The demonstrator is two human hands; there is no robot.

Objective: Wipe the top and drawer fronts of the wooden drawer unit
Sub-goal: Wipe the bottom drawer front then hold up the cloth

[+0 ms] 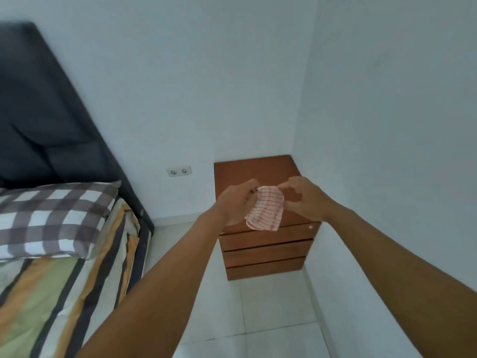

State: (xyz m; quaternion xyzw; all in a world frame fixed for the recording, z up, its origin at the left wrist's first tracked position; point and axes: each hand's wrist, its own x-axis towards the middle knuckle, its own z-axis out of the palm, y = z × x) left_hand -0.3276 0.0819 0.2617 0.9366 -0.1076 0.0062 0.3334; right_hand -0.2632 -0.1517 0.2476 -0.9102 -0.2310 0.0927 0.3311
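A small brown wooden drawer unit (258, 169) stands in the room's corner, its flat top bare and three drawer fronts (268, 254) facing me. In the air in front of its top edge I hold a white cloth with red stripes (265, 210). My left hand (236, 202) grips the cloth's left edge and my right hand (305, 198) pinches its upper right corner. The cloth hangs between them and hides part of the top drawer front.
A bed with a dark headboard (44, 112), a checked pillow (51, 215) and a striped cover (59, 293) fills the left. A double wall socket (179, 171) sits between bed and unit. White walls close the corner; pale floor tiles (271, 319) lie before the unit.
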